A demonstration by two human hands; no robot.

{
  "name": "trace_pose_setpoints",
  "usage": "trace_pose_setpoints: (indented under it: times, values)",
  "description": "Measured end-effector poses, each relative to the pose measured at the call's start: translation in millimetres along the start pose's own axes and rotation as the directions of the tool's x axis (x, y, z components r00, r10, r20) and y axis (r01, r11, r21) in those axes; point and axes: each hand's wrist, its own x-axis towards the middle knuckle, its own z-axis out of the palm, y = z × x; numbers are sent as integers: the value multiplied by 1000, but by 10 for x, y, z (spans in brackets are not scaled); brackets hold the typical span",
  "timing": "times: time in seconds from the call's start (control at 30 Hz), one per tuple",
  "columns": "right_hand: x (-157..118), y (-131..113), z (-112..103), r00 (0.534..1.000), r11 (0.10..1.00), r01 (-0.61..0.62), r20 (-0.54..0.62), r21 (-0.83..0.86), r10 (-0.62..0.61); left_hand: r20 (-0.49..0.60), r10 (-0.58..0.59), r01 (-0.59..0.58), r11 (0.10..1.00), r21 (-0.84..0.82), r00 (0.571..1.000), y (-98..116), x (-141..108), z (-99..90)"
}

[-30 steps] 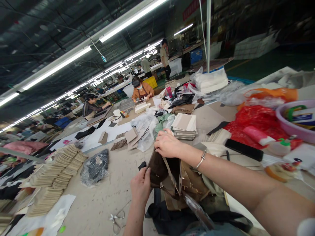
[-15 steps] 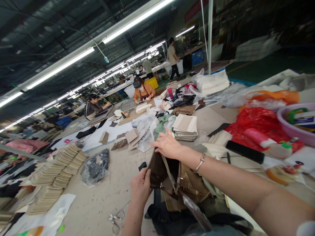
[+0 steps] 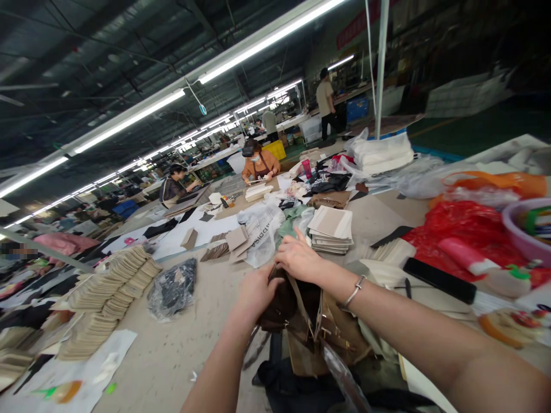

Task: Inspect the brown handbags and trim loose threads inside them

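A brown bag (image 3: 301, 310) with metal fittings stands gaping at the table's near side, dark inside. At its upper left edge my left hand (image 3: 257, 289) is closed, thumb and fingers pinching the rim. My right hand (image 3: 297, 258) is beside it on the same rim, fingers bent onto the edge and one finger raised. The two hands nearly touch. Black material (image 3: 288, 381) and a clear plastic-wrapped strip (image 3: 342, 373) lie below the bag.
Stacked beige pieces (image 3: 107, 292) and a plastic-wrapped dark bundle (image 3: 173, 287) lie left. Ahead is a pile of cards (image 3: 330, 229). On the right are a black phone (image 3: 439, 280), red plastic (image 3: 456, 229) and a purple basin (image 3: 512, 229). A co-worker (image 3: 260, 163) sits across the table.
My left hand has moved up and right along the bag's edge, beside my right hand. The black tab near its thumb is no longer visible. The camera view has shifted slightly.
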Motion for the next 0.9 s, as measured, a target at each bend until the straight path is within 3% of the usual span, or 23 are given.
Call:
trace_pose_setpoints:
  times: [0.2, 0.4, 0.6, 0.9]
  values:
    - [-181, 32, -114, 997, 994, -82, 9, 67, 82, -64, -7, 17, 987, 158, 998, 44, 203, 137]
    - [-342, 13, -201, 977, 974, -211, 21, 77, 210, -76, -72, 82, 988, 127, 994, 31, 195, 131]
    - [-227, 104, -208, 962, 955, -262, -47, 140, 270, -82, -62, 73, 989, 132, 995, 74, 203, 144]
    - [-67, 122, -182, 973, 967, -213, -63, 140, 224, -77, -69, 80, 986, 144, 995, 43, 219, 170]
